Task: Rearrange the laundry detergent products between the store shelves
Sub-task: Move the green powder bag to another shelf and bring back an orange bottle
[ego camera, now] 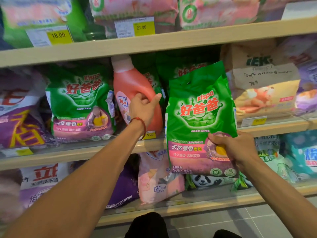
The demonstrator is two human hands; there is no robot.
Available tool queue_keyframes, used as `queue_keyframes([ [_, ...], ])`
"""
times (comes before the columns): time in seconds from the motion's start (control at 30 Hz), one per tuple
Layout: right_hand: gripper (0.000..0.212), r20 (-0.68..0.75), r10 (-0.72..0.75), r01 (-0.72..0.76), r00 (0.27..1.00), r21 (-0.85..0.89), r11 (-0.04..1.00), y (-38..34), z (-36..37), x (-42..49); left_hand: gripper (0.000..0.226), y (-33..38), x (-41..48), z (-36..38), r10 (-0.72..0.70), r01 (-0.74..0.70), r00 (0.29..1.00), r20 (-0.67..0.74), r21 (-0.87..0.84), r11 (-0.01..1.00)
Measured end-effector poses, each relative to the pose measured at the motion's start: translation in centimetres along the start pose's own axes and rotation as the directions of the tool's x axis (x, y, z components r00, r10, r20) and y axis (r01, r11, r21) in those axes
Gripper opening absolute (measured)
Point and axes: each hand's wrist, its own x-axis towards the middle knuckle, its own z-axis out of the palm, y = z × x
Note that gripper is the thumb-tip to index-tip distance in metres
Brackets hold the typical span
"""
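The middle shelf (82,152) carries a pink detergent bottle (130,81), which stands leaning to the left with its cap up near the shelf above. Just to its left a green detergent bag (80,100) stands upright, and more green bags sit in the shadow behind the bottle. A second green bag of the same kind (199,109) is off the shelf, held up in front of the middle shelf's edge, to the right of the bottle and tilted a little.

Purple bags (18,117) fill the left end of that shelf, and a beige bag (264,95) with a taped paper note lies at the right. The top shelf (171,41) holds pink and green bags behind two yellow price tags (59,36). On the bottom shelf (197,204) a pink bag (154,181) and a bag with a panda (205,181) sit partly hidden behind the held bag.

The left hand (144,109), with a red cord at the wrist, reaches forward and its fingers (139,97) curl round the bottle's lower body, thumb out to the right. The right hand (235,148) grips the held bag at its lower right corner, fingers (217,138) across the front.
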Motion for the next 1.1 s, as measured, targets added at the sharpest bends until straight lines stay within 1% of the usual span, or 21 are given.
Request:
queue_keyframes([
  [0.07,0.022,-0.004,0.003,-0.003,1.000,-0.026,1.000,0.2,0.0,0.2,0.033,-0.1,0.2,0.0,0.001,0.000,1.000,0.023,-0.049,0.999],
  [0.13,0.027,-0.016,0.016,-0.017,1.000,-0.050,0.999,0.5,0.0,0.4,0.023,0.1,0.1,0.5,-0.023,0.034,0.997,0.070,-0.149,0.988],
  [0.17,0.030,-0.021,0.024,-0.025,0.999,-0.065,0.998,0.5,0.0,0.5,0.019,0.2,-0.1,0.8,-0.030,0.043,0.997,0.074,-0.173,0.984],
  [0.3,0.038,-0.030,0.029,-0.032,0.999,-0.092,0.995,0.6,0.1,0.6,0.023,0.6,0.0,1.1,-0.069,0.078,0.996,0.052,-0.182,0.980],
  [0.4,0.051,-0.024,0.024,-0.026,0.999,-0.093,0.995,0.6,0.3,0.5,0.013,0.6,0.6,0.7,-0.098,0.107,0.994,0.050,-0.223,0.969],
  [0.47,0.054,-0.033,0.011,-0.014,0.999,-0.099,0.995,0.6,0.4,0.6,0.029,0.6,0.8,0.8,-0.106,0.117,0.993,0.058,-0.234,0.965],
  [0.5,0.055,-0.039,0.003,-0.007,0.999,-0.110,0.994,0.5,0.5,0.7,0.027,0.7,0.8,0.8,-0.112,0.122,0.992,0.052,-0.250,0.961],
  [0.53,0.056,-0.045,-0.003,-0.002,0.999,-0.119,0.993,0.5,0.6,0.8,0.015,0.8,1.1,0.8,-0.116,0.123,0.992,0.042,-0.265,0.956],
  [0.57,0.056,-0.051,-0.009,0.002,0.999,-0.125,0.992,0.4,0.7,0.8,0.010,1.1,1.3,0.9,-0.134,0.135,0.991,0.024,-0.292,0.947],
  [0.63,0.055,-0.063,-0.022,0.013,0.998,-0.144,0.989,0.3,0.9,0.9,0.024,1.5,1.8,1.0,-0.161,0.148,0.987,-0.016,-0.314,0.938],
  [0.67,0.054,-0.068,-0.031,0.021,0.997,-0.153,0.988,0.3,0.9,0.9,0.026,1.6,2.0,1.0,-0.169,0.152,0.985,-0.022,-0.324,0.934],
  [0.77,0.054,-0.083,-0.043,0.030,0.996,-0.156,0.987,0.3,1.1,1.1,0.012,2.7,2.3,0.8,-0.207,0.174,0.977,-0.047,-0.379,0.909],
  [0.8,0.053,-0.085,-0.044,0.030,0.995,-0.156,0.987,0.3,1.1,1.1,0.014,3.2,2.3,0.7,-0.215,0.178,0.975,-0.052,-0.394,0.902],
  [0.9,0.038,-0.092,-0.054,0.038,0.994,-0.167,0.985,0.4,1.1,1.2,0.015,4.1,2.6,0.7,-0.259,0.213,0.965,-0.026,-0.496,0.842],
  [0.93,0.033,-0.096,-0.057,0.040,0.994,-0.172,0.984,0.4,1.1,1.2,0.020,4.3,2.6,0.6,-0.266,0.215,0.964,-0.025,-0.521,0.826],
  [1.03,0.030,-0.100,-0.060,0.040,0.993,-0.193,0.980,0.5,1.1,1.5,0.024,4.4,2.8,0.2,-0.277,0.221,0.961,-0.026,-0.533,0.817],
  [1.1,0.031,-0.103,-0.055,0.033,0.993,-0.205,0.978,0.4,1.1,1.6,0.026,4.5,2.7,-0.2,-0.276,0.222,0.960,-0.033,-0.507,0.833],
])
